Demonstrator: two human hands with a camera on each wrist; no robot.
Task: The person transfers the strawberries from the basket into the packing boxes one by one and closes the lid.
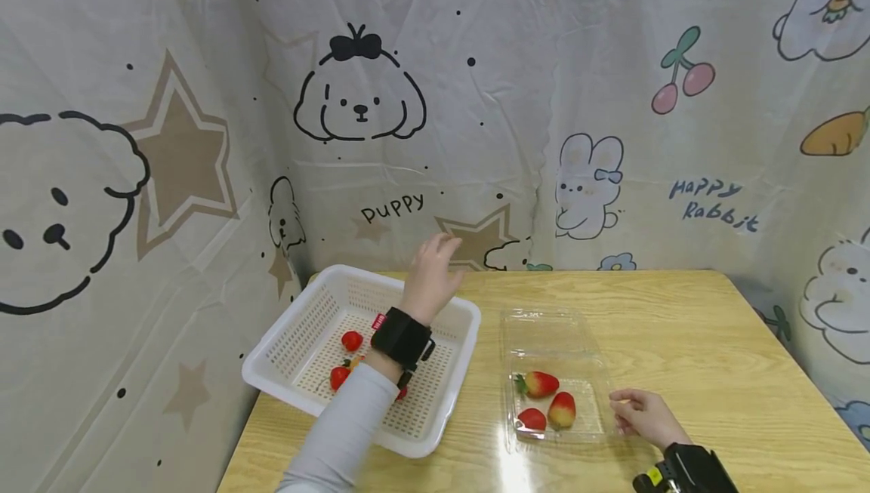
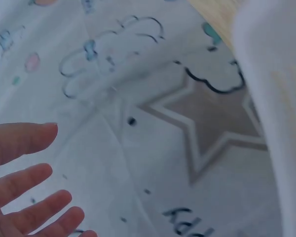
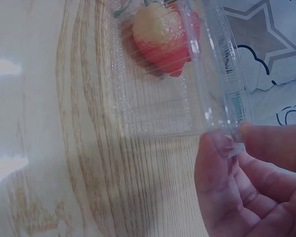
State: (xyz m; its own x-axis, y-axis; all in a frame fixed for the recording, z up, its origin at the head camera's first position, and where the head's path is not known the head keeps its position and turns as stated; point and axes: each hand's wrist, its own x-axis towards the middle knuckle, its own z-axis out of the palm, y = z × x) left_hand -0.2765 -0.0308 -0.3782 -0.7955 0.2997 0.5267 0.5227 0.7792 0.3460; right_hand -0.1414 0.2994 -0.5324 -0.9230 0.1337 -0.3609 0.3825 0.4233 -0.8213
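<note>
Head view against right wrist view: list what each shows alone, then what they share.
Only the head view shows the white basket holding strawberries, the left hand raised open above it, and three strawberries in the clear plastic tray. Only the right wrist view shows the grip closely: thumb and fingers pinching the tray's corner, with one pale, partly red strawberry seen through the plastic. Both show the right hand at the tray's edge, the wooden table and the cartoon-print cloth behind.
</note>
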